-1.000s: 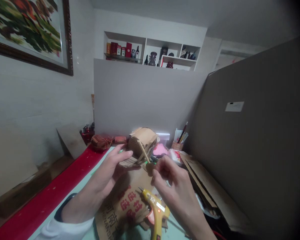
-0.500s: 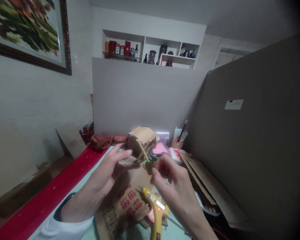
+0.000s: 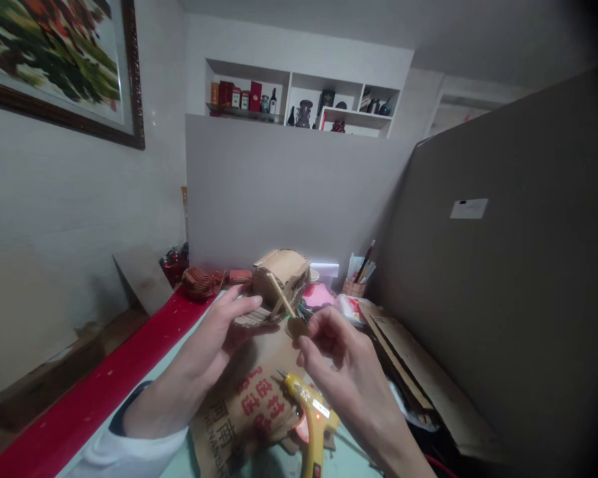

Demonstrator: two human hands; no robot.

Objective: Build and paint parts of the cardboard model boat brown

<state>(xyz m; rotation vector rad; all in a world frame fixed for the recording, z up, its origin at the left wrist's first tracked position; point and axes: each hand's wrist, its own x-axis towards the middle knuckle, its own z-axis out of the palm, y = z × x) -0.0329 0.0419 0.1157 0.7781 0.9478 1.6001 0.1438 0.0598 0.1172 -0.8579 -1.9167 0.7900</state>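
My left hand (image 3: 224, 325) is closed on the flat corrugated base of a cardboard model (image 3: 282, 269), thumb on top, fingers hidden beneath. The model has a curved, rounded top. A thin light stick (image 3: 280, 294) slants across its near side. At the stick's lower end is a small round cardboard disc (image 3: 296, 326), which my right hand (image 3: 331, 342) pinches between thumb and forefinger. Below my hands lies a yellow glue gun (image 3: 309, 405), its nozzle pointing up and left and a small orange light glowing. It rests over a printed brown cardboard sheet (image 3: 249, 411).
A red cloth strip (image 3: 129, 372) runs along the table's left side. A pen holder (image 3: 353, 287) and a pink piece (image 3: 319, 295) stand behind my right hand. Flat cardboard pieces (image 3: 403, 358) lie at the right, beside a tall grey panel (image 3: 503, 279). Another grey panel (image 3: 289, 192) closes the back.
The cardboard model has shifted slightly left, and the stick with its disc has moved a little left with my right hand. Both hands keep their hold.
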